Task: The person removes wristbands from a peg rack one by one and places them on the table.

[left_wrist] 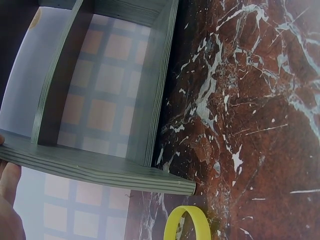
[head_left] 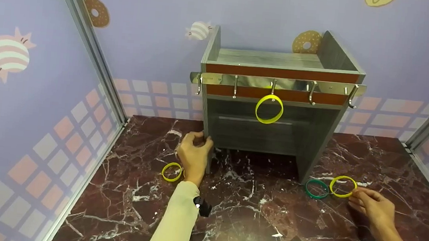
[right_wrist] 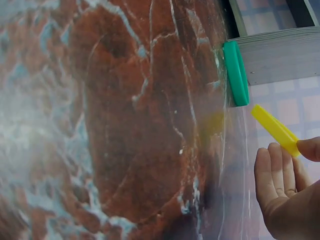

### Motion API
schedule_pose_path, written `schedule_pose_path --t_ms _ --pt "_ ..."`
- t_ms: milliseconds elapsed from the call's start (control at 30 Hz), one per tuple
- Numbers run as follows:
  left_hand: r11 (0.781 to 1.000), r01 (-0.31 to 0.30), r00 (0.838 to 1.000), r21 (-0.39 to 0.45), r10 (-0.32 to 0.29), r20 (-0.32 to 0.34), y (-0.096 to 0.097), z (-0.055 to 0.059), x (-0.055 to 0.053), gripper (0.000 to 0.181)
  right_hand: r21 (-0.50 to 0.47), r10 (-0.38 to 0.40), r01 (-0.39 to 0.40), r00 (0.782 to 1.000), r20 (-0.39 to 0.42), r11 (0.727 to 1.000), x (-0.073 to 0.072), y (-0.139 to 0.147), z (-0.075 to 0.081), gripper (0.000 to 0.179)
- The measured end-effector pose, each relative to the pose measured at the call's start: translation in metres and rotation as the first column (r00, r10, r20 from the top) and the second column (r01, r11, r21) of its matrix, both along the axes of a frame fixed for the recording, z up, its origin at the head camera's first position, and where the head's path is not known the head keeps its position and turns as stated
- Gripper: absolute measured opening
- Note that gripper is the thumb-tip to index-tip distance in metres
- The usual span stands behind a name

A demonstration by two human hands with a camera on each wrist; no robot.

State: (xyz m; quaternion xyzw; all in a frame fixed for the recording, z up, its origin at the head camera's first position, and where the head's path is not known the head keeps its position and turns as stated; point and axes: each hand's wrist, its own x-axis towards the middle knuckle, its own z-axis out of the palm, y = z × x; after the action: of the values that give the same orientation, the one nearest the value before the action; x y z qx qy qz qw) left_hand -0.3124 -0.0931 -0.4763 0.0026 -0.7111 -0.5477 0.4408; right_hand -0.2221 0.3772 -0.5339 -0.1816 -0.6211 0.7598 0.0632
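Observation:
A grey wooden shelf stand (head_left: 316, 146) stands on the marble-patterned surface, with a metal hook rail (head_left: 249, 81) across its front. On the rail's middle hook hangs one yellow ring (head_left: 257, 112). My left hand (head_left: 193, 156) pinches the front edge of the stand's left side panel (left_wrist: 100, 172), thumb and fingers on opposite faces. Just left of that wrist lies another yellow ring (head_left: 164, 172). At the right, my right hand (head_left: 377, 209) pinches a third yellow ring (right_wrist: 275, 130) between thumb and fingers, tilted above the surface. Beside it a green ring (right_wrist: 236, 75) lies near the stand's right foot.
Several hooks line the rail, including a far-left hook (head_left: 199, 85) and a far-right hook (head_left: 352, 98). Patterned wall panels (head_left: 159, 44) enclose the back and sides, with a metal corner post (head_left: 88, 41) at left. Dark red marble surface (head_left: 243, 233) extends in front of the stand.

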Motion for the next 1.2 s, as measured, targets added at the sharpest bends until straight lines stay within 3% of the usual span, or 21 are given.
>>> schedule_pose_path --t_ms 233,467,700,1033,1200 --pt "1.000 0.001 1.000 0.000 -0.001 0.002 0.000 0.001 0.001 0.014 0.052 0.051 -0.054 0.998 0.042 0.997 -0.002 0.001 -0.007 0.017" --pt "0.998 0.048 0.999 0.042 -0.049 0.014 0.001 0.002 0.002 0.013 0.220 0.078 -0.091 0.995 0.069 0.971 -0.002 0.003 -0.014 0.014" --pt "0.999 0.027 0.999 0.023 -0.028 0.021 0.000 0.001 0.001 0.013 0.305 0.047 -0.070 0.996 0.082 0.950 -0.003 0.004 -0.017 0.026" --pt "0.999 0.021 0.999 0.030 -0.022 0.027 0.001 0.001 0.001 0.013 0.462 -0.003 -0.025 0.998 0.060 0.886 -0.003 0.000 -0.019 0.033" --pt "0.999 0.026 0.999 0.032 -0.027 0.026 0.001 0.001 0.002 0.013 0.451 -0.015 0.003 1.000 0.023 0.892 -0.002 -0.002 -0.015 0.033"
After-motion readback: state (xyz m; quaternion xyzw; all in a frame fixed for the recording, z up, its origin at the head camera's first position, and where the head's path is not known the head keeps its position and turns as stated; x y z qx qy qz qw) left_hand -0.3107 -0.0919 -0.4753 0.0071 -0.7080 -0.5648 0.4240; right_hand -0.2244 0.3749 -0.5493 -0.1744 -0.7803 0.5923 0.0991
